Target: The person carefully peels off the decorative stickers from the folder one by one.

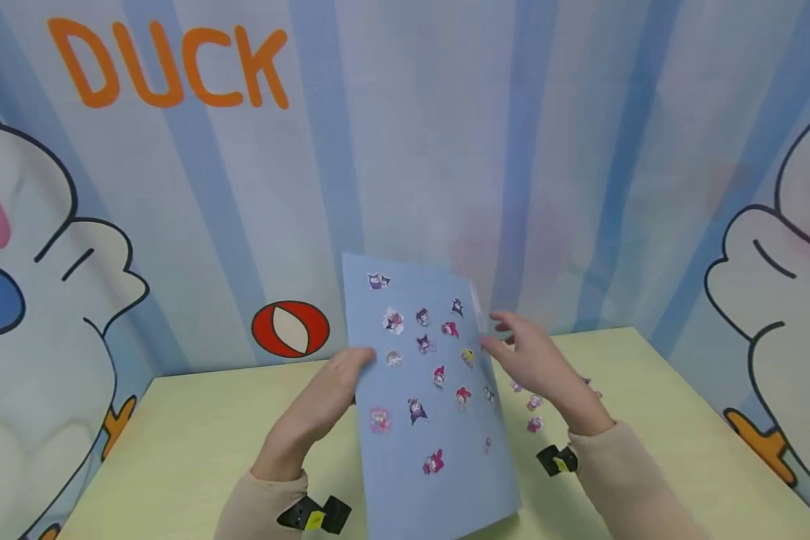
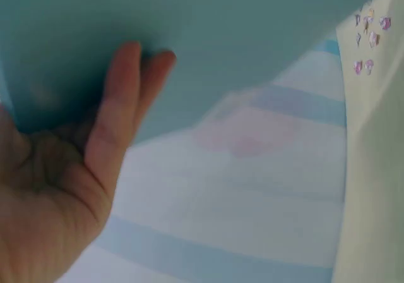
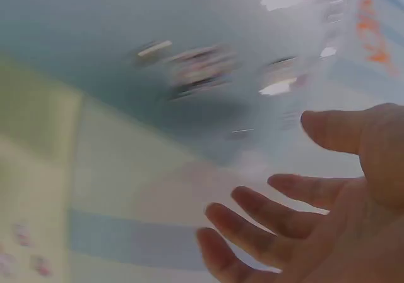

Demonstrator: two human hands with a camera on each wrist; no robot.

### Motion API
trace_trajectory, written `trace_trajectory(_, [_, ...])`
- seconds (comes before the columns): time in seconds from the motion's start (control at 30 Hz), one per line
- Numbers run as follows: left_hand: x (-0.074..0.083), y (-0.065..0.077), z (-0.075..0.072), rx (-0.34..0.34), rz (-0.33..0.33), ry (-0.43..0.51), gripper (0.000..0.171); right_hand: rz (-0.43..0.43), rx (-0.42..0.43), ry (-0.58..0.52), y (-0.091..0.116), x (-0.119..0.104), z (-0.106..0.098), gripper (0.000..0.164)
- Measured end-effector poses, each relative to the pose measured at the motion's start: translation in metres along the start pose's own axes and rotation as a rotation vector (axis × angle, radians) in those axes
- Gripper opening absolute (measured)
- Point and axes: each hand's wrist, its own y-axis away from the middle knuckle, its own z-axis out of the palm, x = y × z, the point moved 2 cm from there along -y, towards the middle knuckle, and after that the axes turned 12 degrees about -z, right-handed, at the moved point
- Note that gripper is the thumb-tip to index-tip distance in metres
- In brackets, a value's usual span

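A light-blue folder [image 1: 405,382] with several small cartoon stickers [image 1: 439,376] on its front stands tilted upright above the table. My left hand [image 1: 324,401] holds it by the left edge, thumb in front; in the left wrist view, the fingers [image 2: 120,100] lie against its back. A clear strip [image 1: 478,304] sticks out at the folder's upper right edge. Close beside that edge is my right hand [image 1: 540,360], its fingers spread and slightly bent. In the right wrist view, this hand [image 3: 315,220] has nothing in its grasp, and the stickers there are blurred.
Several loose stickers [image 1: 535,424] lie on the pale yellow table [image 1: 209,420], to the right of the folder and partly behind the right forearm. A striped backdrop curtain [image 1: 418,150] with cartoon ducks stands behind the table.
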Motion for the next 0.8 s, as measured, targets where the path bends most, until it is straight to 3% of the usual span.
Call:
trace_trajectory(0.1, [-0.014, 0.003, -0.005, -0.036, -0.008, 0.078, 0.052, 0.095, -0.111, -0.260, 0.002, 0.036, 0.015, 0.057])
trace_trajectory(0.2, [-0.024, 0.002, -0.009, -0.050, -0.003, 0.138, 0.052, 0.169, -0.156, -0.512, 0.006, 0.059, 0.023, 0.057])
trace_trajectory(0.3, [-0.034, 0.000, -0.014, -0.048, -0.006, 0.192, 0.052, 0.188, -0.170, -0.625, 0.007, 0.067, 0.026, 0.055])
trace_trajectory(0.43, [-0.050, -0.004, -0.021, -0.026, -0.036, 0.247, 0.053, 0.191, -0.146, -0.646, 0.006, 0.071, 0.027, 0.054])
trace_trajectory(0.6, [-0.084, -0.010, -0.030, 0.023, -0.110, 0.279, 0.055, 0.215, -0.087, -0.582, 0.007, 0.076, 0.033, 0.051])
trace_trajectory(0.8, [-0.122, -0.014, -0.037, 0.059, -0.183, 0.284, 0.057, 0.359, -0.082, -0.490, 0.010, 0.088, 0.048, 0.049])
